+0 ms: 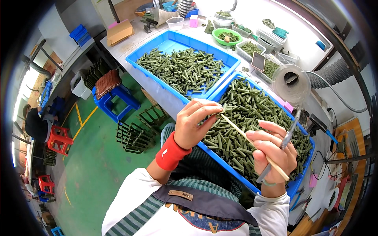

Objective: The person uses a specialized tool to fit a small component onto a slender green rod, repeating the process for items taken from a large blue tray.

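Note:
My left hand, with a red wristband, pinches a small green piece between thumb and fingertips. My right hand is closed on a thin pale wooden stick, whose far tip meets the small piece. Also held in that hand, crossing the stick, is a slim grey metal tool. Both hands are above a blue tray heaped with dark green, tube-like pieces. What the pieces are made of, I cannot tell.
Beyond stands a second blue tray with similar green pieces. Tubs and a green bowl line the back, near a phone. A clear duct funnel hangs at the right. Blue stools and dark racks stand left; another person sits farther off.

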Motion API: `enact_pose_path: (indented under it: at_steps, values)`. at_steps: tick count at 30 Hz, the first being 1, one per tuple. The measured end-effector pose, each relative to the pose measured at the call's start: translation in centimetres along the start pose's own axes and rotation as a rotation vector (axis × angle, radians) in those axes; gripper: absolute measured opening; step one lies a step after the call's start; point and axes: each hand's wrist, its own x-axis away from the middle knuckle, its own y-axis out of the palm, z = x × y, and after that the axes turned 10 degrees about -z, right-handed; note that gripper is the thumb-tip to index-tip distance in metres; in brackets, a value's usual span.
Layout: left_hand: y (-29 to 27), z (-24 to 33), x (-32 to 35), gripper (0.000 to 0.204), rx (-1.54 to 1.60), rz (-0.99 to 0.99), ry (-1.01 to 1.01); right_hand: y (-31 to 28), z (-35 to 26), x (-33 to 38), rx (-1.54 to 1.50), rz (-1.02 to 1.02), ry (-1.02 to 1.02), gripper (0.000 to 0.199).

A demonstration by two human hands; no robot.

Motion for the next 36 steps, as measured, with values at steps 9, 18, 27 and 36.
enact_pose_path:
  at_steps: [9,18,27,36]
  values:
    - [0.1,-0.1,0.1,0.032,0.043,-0.005,-0.032,-0.6,-0.6,-0.1,0.025,0.010,0.028,0.028]
    - [0.0,-0.2,0.4,0.032,0.056,-0.005,-0.024,0.3,-0.1,-0.2,-0.047,0.020,0.014,0.028]
    - [0.0,0.0,0.3,0.032,0.037,-0.011,-0.013,0.8,-0.3,-0.4,0.017,0.030,0.030,0.031]
    - [0.0,0.0,0.4,0.032,0.033,-0.006,-0.016,0.4,-0.4,0.0,0.000,0.051,0.018,0.038]
